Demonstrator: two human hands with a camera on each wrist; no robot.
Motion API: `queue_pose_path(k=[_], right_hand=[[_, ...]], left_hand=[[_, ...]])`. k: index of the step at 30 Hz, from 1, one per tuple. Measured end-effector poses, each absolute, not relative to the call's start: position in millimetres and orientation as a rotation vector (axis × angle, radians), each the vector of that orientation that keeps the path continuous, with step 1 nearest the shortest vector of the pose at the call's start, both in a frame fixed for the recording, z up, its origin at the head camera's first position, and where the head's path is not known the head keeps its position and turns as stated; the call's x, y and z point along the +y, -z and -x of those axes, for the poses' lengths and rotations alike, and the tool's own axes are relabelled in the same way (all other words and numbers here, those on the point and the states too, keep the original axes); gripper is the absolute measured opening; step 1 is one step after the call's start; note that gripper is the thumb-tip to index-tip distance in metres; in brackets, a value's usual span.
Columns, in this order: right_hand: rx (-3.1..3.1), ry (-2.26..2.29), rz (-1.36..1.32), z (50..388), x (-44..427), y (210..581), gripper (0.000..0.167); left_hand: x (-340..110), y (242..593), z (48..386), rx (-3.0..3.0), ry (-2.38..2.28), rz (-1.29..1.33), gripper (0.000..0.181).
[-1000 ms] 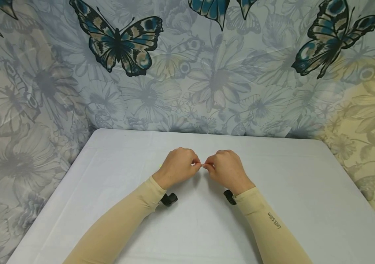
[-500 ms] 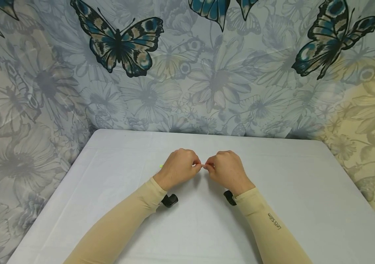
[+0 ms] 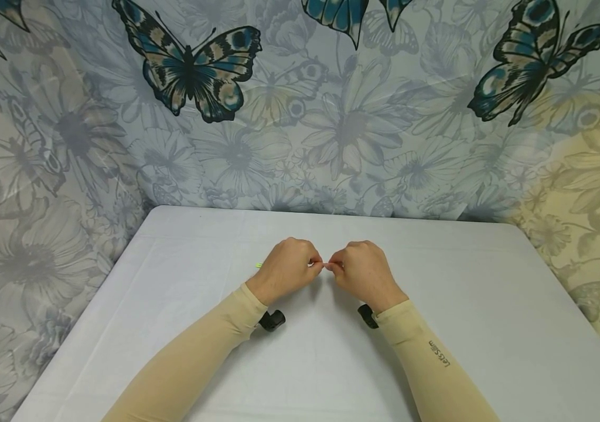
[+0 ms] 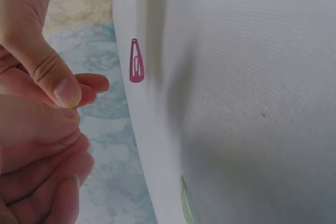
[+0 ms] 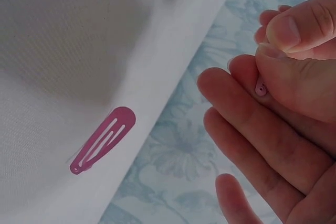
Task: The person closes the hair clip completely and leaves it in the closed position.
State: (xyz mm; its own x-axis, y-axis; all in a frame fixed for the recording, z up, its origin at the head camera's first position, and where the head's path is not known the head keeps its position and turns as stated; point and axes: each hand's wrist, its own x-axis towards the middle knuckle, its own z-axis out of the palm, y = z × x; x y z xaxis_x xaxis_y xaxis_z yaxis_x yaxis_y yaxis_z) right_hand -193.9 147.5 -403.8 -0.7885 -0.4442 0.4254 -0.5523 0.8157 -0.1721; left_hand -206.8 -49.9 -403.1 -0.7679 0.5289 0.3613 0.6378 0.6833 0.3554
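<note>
Over the middle of the white table, my left hand and right hand meet at the fingertips. Between the right thumb and forefinger shows the riveted pink end of a small hair clip; the rest of it is covered by fingers. The left thumb and forefinger pinch its other end, right against the right hand's tips. On the table beyond lies a magenta snap hair clip, also in the left wrist view, hidden behind my hands in the head view.
A light green thin thing, perhaps another clip, lies on the table left of my left hand, partly hidden by it in the head view. Behind the table's far edge hangs a butterfly-patterned cloth.
Almost nothing differs. Both hands keep the same pinch in the same place, with only a tiny shift of the left hand to the right, baring a bit more of the green thing.
</note>
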Motion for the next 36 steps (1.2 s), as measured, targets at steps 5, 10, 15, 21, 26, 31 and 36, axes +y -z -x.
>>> queue_pose_path(k=[5,10,15,21,26,31,36], right_hand=[[-2.64,-0.437,-0.756,193.8,146.0,404.4,0.006],[-2.651,-0.443,-0.759,193.4,145.2,405.1,0.005],[-2.654,-0.443,-0.756,193.3,145.3,406.9,0.006],[-2.69,-0.454,-0.736,194.3,145.2,407.5,0.008],[-2.724,-0.509,-0.709,196.1,146.1,406.0,0.007],[-2.719,-0.555,-0.713,196.6,146.7,404.1,0.008],[-2.708,-0.564,-0.726,197.5,147.0,403.3,0.007]], left_hand=[[-50.4,403.7,206.4,-2.664,0.689,0.92,0.01],[-51.0,403.2,205.7,-2.673,0.69,0.914,0.01],[-51.3,404.7,207.5,-2.684,0.694,0.914,0.009],[-53.0,404.1,210.1,-2.704,0.701,0.908,0.009],[-55.5,400.3,211.3,-2.712,0.737,0.871,0.009],[-56.5,398.4,212.3,-2.709,0.737,0.874,0.008],[-56.1,399.7,214.0,-2.709,0.722,0.893,0.009]])
